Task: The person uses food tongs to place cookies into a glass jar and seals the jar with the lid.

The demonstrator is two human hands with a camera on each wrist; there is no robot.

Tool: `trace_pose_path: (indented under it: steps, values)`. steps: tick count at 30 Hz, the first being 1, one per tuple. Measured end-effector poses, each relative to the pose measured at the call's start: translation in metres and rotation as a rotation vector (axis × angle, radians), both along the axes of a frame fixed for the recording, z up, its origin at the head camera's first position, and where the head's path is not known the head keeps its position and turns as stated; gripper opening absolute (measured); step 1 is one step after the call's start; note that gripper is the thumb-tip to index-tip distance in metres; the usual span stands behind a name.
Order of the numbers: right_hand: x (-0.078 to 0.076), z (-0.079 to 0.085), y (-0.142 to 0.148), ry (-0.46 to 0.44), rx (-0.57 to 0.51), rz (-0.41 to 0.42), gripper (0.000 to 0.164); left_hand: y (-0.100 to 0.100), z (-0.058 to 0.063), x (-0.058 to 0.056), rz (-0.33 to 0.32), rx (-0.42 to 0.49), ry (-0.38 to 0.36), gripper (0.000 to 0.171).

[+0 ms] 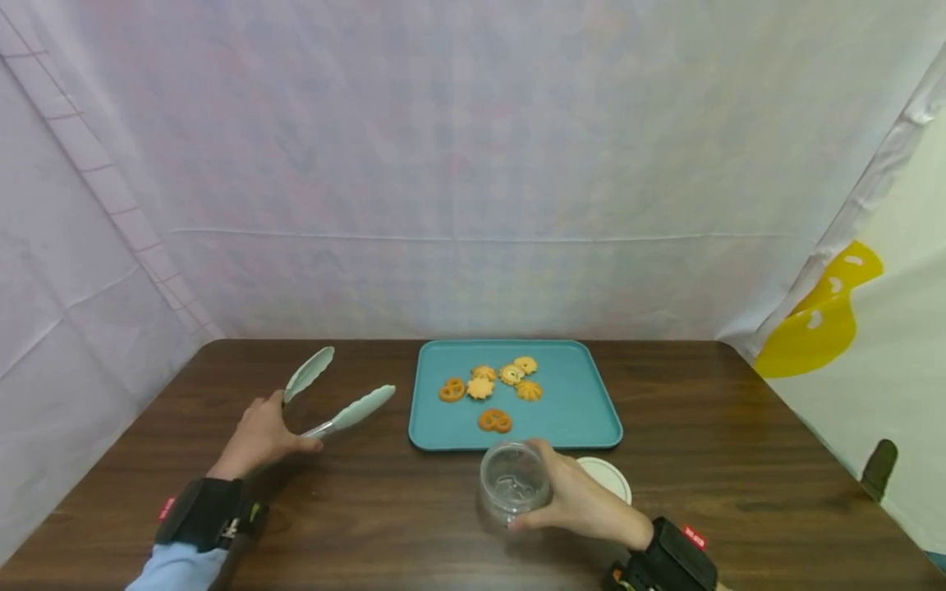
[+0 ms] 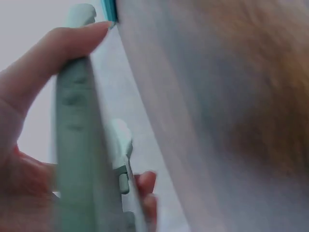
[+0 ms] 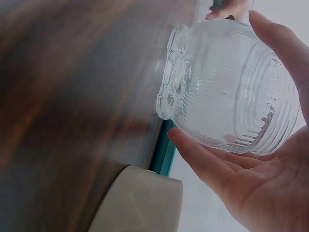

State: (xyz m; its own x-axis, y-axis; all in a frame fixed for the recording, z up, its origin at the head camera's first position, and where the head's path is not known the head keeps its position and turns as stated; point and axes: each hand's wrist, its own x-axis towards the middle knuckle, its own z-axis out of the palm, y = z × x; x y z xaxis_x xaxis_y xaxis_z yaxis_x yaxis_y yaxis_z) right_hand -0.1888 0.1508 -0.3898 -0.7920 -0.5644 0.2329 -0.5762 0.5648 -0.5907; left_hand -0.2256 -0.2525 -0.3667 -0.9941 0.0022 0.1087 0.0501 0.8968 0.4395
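Observation:
My left hand holds a pair of tongs with pale green tips, spread apart above the left of the table. In the left wrist view the thumb lies along one green handle, with fingertips by the other arm. My right hand grips a clear glass jar from its right side, in front of the tray. The right wrist view shows the jar's ribbed wall between thumb and fingers, its scalloped foot close to the table; no food shows inside.
A blue tray lies at the table's back, bearing two pretzels and several cookies. A round white lid sits right behind my right hand. The brown table ends at a white cloth backdrop.

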Motion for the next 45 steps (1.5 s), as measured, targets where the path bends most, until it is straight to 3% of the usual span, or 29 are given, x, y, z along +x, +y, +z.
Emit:
trace_pose_path:
  steps: [6,13,19,28,36,45]
  values:
    - [0.0,0.0,0.0,-0.002,-0.003,0.002,0.084,0.013,0.004,-0.001,-0.012,0.017,0.135,0.095]
    - [0.001,-0.001,-0.001,-0.001,-0.003,0.007,0.084,0.03,0.005,-0.004,-0.093,0.082,0.257,0.09]
    - [0.0,0.0,-0.001,-0.004,-0.002,0.017,0.083,0.045,0.004,-0.009,-0.177,0.153,0.228,0.089]
    - [-0.001,0.002,0.0,-0.041,-0.006,0.027,0.083,0.06,0.001,-0.016,-0.241,0.061,0.23,0.08]
    - [0.0,0.002,0.001,-0.055,-0.008,0.028,0.084,0.071,0.003,-0.022,-0.244,-0.014,0.203,0.076]
    - [-0.001,0.002,0.001,-0.079,-0.02,0.043,0.083,0.078,0.002,-0.032,-0.189,-0.029,0.14,0.074]
